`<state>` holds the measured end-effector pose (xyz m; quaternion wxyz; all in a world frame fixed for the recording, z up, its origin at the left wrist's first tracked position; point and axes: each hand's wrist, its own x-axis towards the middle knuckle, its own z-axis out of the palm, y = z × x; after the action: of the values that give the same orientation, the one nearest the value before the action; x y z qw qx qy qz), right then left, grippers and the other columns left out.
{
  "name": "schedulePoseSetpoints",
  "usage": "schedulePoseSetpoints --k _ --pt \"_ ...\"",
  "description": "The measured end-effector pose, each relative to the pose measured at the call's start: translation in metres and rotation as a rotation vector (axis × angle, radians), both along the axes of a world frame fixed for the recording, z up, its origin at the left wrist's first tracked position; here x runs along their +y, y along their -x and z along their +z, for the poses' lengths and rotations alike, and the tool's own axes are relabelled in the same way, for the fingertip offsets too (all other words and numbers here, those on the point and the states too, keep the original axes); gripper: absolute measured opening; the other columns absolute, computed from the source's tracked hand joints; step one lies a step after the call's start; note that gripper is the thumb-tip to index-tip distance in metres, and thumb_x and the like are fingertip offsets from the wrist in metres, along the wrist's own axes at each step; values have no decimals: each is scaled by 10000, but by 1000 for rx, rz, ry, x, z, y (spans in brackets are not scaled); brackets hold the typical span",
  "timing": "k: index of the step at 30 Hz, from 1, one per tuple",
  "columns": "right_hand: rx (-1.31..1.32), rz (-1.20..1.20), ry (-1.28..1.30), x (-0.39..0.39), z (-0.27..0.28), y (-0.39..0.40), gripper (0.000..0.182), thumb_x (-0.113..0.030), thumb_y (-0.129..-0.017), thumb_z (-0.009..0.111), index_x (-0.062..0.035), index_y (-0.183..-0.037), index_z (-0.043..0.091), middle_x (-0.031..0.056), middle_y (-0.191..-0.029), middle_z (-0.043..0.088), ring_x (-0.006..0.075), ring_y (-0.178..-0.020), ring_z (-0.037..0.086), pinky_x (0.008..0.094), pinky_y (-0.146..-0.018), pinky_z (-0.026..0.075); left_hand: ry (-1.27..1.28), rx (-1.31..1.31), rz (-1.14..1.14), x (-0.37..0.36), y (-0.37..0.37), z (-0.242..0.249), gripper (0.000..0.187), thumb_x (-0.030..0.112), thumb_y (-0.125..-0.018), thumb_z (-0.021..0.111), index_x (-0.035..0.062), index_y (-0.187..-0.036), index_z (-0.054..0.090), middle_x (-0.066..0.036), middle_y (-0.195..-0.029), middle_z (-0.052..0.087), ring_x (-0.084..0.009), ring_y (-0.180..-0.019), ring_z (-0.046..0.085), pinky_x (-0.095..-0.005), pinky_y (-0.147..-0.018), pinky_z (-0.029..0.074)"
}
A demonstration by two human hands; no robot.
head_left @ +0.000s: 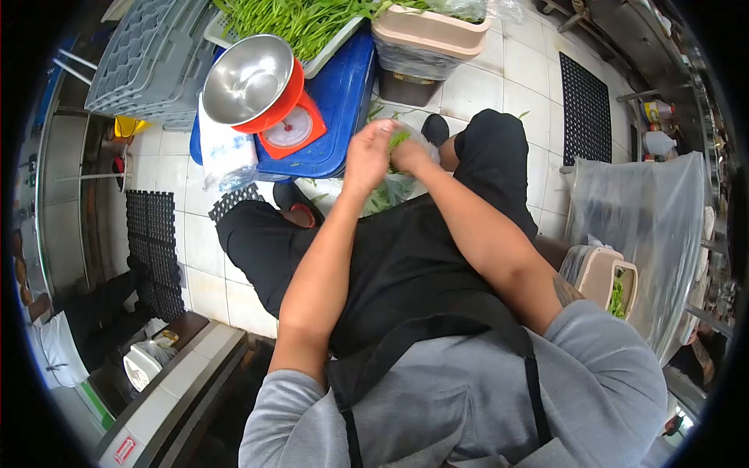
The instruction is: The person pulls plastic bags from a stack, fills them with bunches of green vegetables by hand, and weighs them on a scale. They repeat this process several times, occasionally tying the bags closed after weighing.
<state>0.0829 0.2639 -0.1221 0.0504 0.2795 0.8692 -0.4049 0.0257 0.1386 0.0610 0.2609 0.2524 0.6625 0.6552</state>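
Between my knees, both hands are at a clear plastic bag [417, 134] with leafy greens [399, 139] in it. My left hand [370, 153] is closed at the near left side of the bag, thumb and fingers pressed together. My right hand [409, 156] is curled against the bag and greens, its fingertips partly hidden. Below the hands, more bagged greens [390, 192] show above my apron. Ahead to the left, an orange-red scale [290, 127] with a round dial carries a steel bowl [251, 78].
The scale stands on a blue plastic lid [328, 152], with a white packet of bags [226, 152] beside it. Behind lies a basket of long greens [292, 27]. Grey crates [148, 62] stand left, a beige tub [429, 33] ahead, another beige tub [599, 269] right. Black mats [585, 109] lie on the tiles.
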Motion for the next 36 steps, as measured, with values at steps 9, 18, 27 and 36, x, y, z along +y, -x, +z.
schedulePoseSetpoints --k 9,18,27,36 --pt "-468 332 -314 -22 164 8 327 -347 -911 521 -118 -1028 722 94 -1095 710 273 -1029 685 429 -821 542 179 73 -74 -24 3 16 352 319 -1033 506 20 -1016 693 -39 -957 702 -115 -918 603 -286 -863 475" --pt "-326 521 -138 -20 192 0 277 -279 -865 615 -29 -931 713 193 -944 705 339 -880 688 430 -738 523 327 313 -114 -35 6 75 313 283 -1012 547 6 -1034 693 -66 -863 692 -112 -827 604 -300 -775 495" --pt "910 632 -754 0 353 -42 149 -188 -869 612 -47 -854 659 122 -832 685 327 -857 669 458 -790 504 252 448 -168 -44 36 162 354 330 -1008 556 17 -1087 702 -95 -907 725 -120 -830 632 -313 -741 495" --pt "857 657 -78 19 426 49 162 -175 -887 587 -41 -963 635 107 -861 677 251 -823 652 369 -751 503 649 715 -275 -39 50 228 455 378 -948 615 -13 -1181 624 -162 -994 685 -265 -938 639 -383 -845 489"
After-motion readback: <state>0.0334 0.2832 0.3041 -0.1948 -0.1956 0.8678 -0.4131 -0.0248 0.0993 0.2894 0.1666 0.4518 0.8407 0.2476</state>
